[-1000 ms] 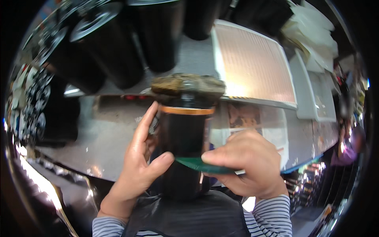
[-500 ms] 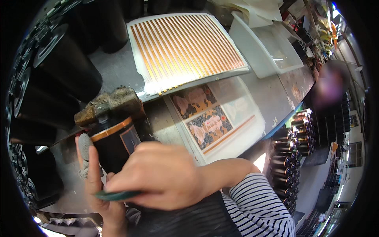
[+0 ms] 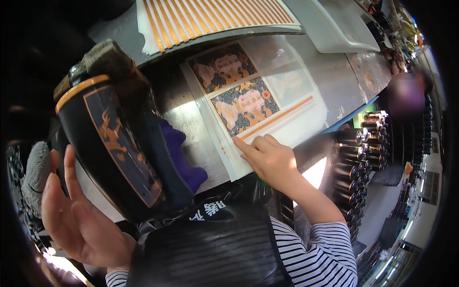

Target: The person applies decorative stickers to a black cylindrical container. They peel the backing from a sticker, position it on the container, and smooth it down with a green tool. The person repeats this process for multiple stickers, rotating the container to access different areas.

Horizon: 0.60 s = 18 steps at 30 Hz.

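A tall black bottle-shaped vessel (image 3: 91, 138) with a gold band and a gold-patterned dark decal panel leans against a worn, cloth-wrapped rest (image 3: 107, 60). Beside its lower left side, my left hand (image 3: 81, 225) is open, fingers apart. Fuzzy grey cloth (image 3: 37, 177) covers or lies behind its outer fingers. My right hand (image 3: 272, 160) reaches to the printed decal sheet (image 3: 246, 105), its index fingertip at the sheet's lower edge and the other fingers curled. Beneath that hand a bit of the thin green scraper (image 3: 260, 182) shows; most of it is hidden.
Paper with gold stripes (image 3: 215, 21) lies on a raised board at the back. A white plastic tub (image 3: 342, 31) stands at the far right. Purple cloth (image 3: 184, 153) sits beside the vessel. Rows of black vessels (image 3: 349, 177) and a person (image 3: 406, 98) are at right.
My right hand has moved from the vessel rightward to the decal sheet. My left hand has shifted left and opened away from the vessel. The view has shifted, showing the vessel's decal fully.
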Available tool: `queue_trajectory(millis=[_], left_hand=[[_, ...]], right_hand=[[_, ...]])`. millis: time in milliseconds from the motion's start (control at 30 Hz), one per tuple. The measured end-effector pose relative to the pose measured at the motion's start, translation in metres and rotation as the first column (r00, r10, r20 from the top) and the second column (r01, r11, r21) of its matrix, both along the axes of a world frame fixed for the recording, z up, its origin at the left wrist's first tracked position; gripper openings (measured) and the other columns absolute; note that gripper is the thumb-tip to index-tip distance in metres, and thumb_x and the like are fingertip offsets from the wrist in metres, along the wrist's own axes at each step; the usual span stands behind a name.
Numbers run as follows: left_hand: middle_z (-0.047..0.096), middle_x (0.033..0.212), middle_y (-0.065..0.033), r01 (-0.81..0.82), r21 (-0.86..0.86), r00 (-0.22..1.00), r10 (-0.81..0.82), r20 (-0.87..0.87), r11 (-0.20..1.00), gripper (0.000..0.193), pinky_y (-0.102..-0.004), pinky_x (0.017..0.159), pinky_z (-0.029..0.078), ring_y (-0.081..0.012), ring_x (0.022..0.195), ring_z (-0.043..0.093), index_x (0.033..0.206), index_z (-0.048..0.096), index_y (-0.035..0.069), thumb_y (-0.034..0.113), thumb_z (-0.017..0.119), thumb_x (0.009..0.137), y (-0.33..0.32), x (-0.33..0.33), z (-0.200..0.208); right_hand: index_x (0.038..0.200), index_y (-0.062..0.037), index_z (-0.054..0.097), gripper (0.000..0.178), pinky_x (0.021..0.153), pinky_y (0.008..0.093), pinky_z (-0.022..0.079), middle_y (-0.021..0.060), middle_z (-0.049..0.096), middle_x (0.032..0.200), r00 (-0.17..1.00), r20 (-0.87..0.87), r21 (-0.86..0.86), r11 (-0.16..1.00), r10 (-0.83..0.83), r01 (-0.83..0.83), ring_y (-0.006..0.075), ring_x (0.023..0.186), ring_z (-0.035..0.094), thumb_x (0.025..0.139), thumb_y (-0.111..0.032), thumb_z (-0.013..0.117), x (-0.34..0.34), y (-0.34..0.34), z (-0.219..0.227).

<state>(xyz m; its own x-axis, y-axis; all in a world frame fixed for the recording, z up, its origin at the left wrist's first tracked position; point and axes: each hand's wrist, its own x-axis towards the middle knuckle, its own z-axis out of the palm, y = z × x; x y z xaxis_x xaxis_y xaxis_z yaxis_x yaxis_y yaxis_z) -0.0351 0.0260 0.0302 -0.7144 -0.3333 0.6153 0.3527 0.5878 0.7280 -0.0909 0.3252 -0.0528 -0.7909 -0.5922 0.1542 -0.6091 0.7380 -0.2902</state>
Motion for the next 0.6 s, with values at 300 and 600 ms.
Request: queue_trajectory(millis=[300, 600], left_hand=[[0.062, 0.092, -0.0148, 0.392, 0.263, 0.806, -0.467, 0.365, 0.882, 0.026, -0.0310, 0.071, 0.048, -0.0177, 0.073, 0.057, 0.103, 0.061, -0.002, 0.010, 0.048, 0.084, 0.067, 0.032, 0.023], [0.063, 0.099, -0.0109, 0.108, 0.881, 0.114, -0.887, 0.448, 0.460, 0.021, -0.0258, 0.080, 0.050, -0.0122, 0.089, 0.061, 0.102, 0.061, -0.006, 0.009, 0.051, 0.094, 0.117, 0.005, -0.031]], right_hand=[[0.091, -0.0121, 0.069, 0.027, 0.045, 0.0236, 0.043, -0.0033, 0.050, 0.061, 0.942, -0.249, -0.118, 0.959, 0.223, -0.258, 0.0127, 0.057, 0.051, 0.065, -0.015, 0.075, 0.019, 0.051, -0.036], [0.086, -0.0082, 0.069, 0.018, 0.043, 0.0198, 0.036, -0.0037, 0.052, 0.062, 0.879, -0.454, -0.403, 0.845, 0.148, -0.350, 0.0081, 0.054, 0.049, 0.068, -0.013, 0.071, 0.044, 0.015, 0.008]])
